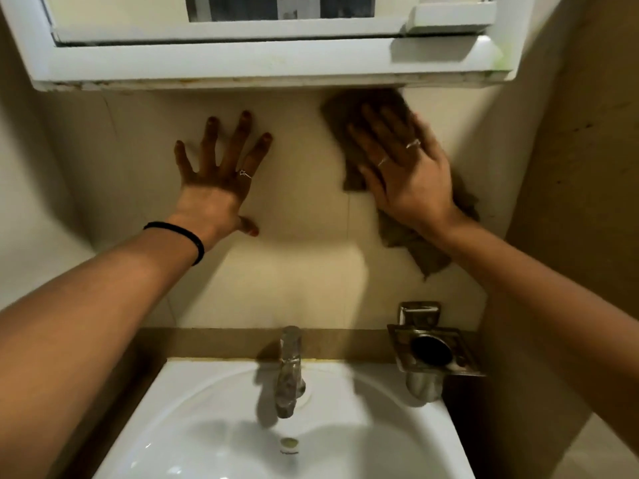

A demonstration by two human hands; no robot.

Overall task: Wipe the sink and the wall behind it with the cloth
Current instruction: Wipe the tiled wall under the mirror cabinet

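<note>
Cloth lies flat against the wall, near its upper right corner, just under the bottom edge of the cabinet. The right hand presses it there with straight fingers spread over it; nothing is pinched, the palm only pushes. The lower part of the cloth hangs loose below the wrist, over the right side of the wall. The left hand rests on the bare wall near its middle, fingers straight and wide apart, holding nothing; it seems to serve as support. The cloth looks soft, thin and light, so it will fold and bunch easily and will follow the hand only while the palm keeps pressure on it. It is probably best controlled from its middle with a flat palm, or gathered in the fingers when it must go down. Below, the sink with the tap stands against the lower edge of the wall, and a metal holder is fixed at its right back corner. The sink probably waits for its turn.
</note>
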